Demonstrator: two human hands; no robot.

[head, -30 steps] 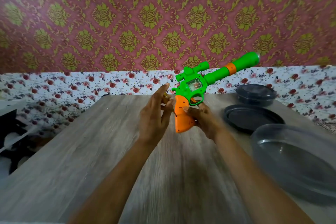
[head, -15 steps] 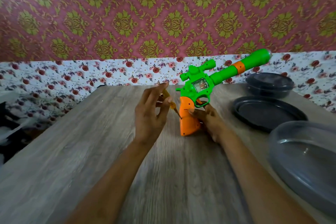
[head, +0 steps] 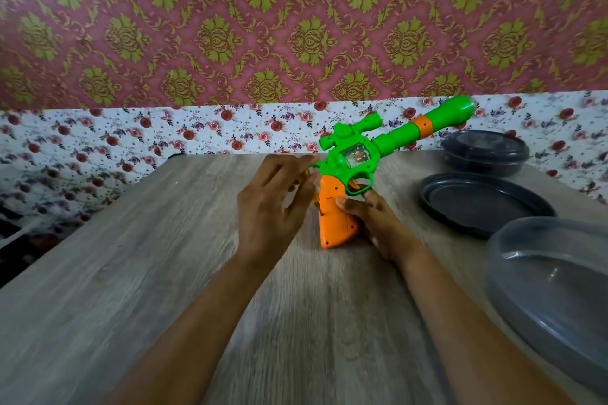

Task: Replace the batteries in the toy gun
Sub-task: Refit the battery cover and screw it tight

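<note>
The toy gun [head: 371,149] is green with an orange grip [head: 335,217] and an orange ring on its barrel, which points up and to the right. It stands with the butt of the grip on the wooden table [head: 164,273]. My right hand [head: 371,220] holds the grip from the right side, thumb on its front. My left hand [head: 273,204] is just left of the grip and pinches a small yellow-handled screwdriver [head: 311,192], whose tip touches the grip's left side. Most of the tool is hidden behind my fingers.
On the right of the table lie a dark round lid [head: 480,200], a lidded dark container [head: 485,149] behind it, and a large clear grey bowl [head: 552,289] at the near right. Patterned wallpaper [head: 263,26] rises behind the table's far edge.
The gun has come down from being held above the table until its grip rests on the surface. My left hand brought the screwdriver against the grip's left side.
</note>
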